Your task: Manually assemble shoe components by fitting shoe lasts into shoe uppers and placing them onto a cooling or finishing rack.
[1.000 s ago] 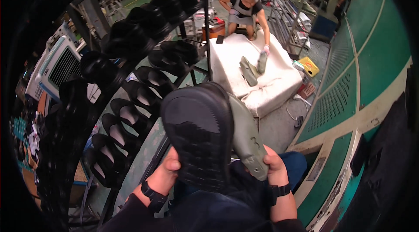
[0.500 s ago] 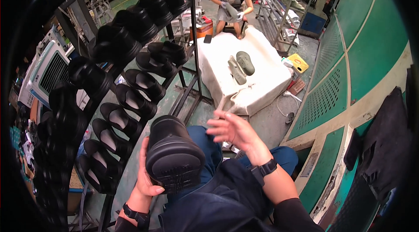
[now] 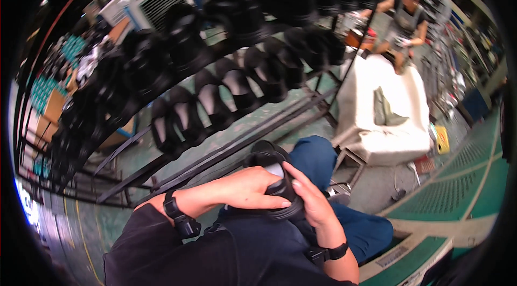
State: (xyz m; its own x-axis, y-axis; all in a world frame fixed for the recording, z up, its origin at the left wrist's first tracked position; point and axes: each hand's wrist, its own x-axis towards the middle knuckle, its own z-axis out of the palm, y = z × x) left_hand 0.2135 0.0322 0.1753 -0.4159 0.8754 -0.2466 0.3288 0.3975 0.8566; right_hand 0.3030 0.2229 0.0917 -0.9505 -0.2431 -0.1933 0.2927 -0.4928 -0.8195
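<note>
A black shoe (image 3: 264,150) lies upright over my lap, its toe pointing away from me. My left hand (image 3: 250,189) reaches across from the left, its fingers at the shoe's opening and its thumb along the near side. My right hand (image 3: 315,200) presses against the shoe's right side. A pale inside lining shows in the opening between the hands. The fingertips of my left hand are partly hidden in the shoe. Both wrists wear black bands.
A black metal rack (image 3: 215,135) with rows of black shoes (image 3: 231,81) stands at the left and ahead. Another person (image 3: 406,22) sits beyond a white-covered table (image 3: 393,146) bearing olive-green shoe parts (image 3: 382,108). Green panels (image 3: 452,173) stand at the right.
My view has turned left. The shoe, earlier held up sole toward me in my left hand, now lies upright on my lap. My right hand, previously empty in the air, has come onto it.
</note>
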